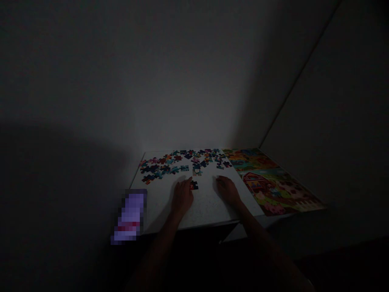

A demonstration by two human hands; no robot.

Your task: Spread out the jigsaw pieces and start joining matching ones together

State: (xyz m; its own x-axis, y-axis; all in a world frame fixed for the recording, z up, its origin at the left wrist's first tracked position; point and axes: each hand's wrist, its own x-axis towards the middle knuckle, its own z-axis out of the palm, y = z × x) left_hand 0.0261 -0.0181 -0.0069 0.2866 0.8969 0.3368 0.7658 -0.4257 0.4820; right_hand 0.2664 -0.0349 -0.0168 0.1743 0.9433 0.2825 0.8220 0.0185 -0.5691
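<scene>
On the white tabletop, my left hand rests palm down with its fingers stretched forward. Its fingertips touch or lie right beside a dark puzzle piece with an orange-red patch. My right hand is at the table's right half, fingers curled inward and pointing left; whatever may be in them is hidden. Ahead of both hands, a light-coloured puzzle piece lies below a dark teal one. Several loose puzzle pieces, mostly dark blue, teal and pink, spread over the far and left parts of the table.
Along the right side lies a colourful farm picture with a red barn. A blurred-out purple rectangle is at the table's left front corner. A pale wall stands behind the table. The room is very dark.
</scene>
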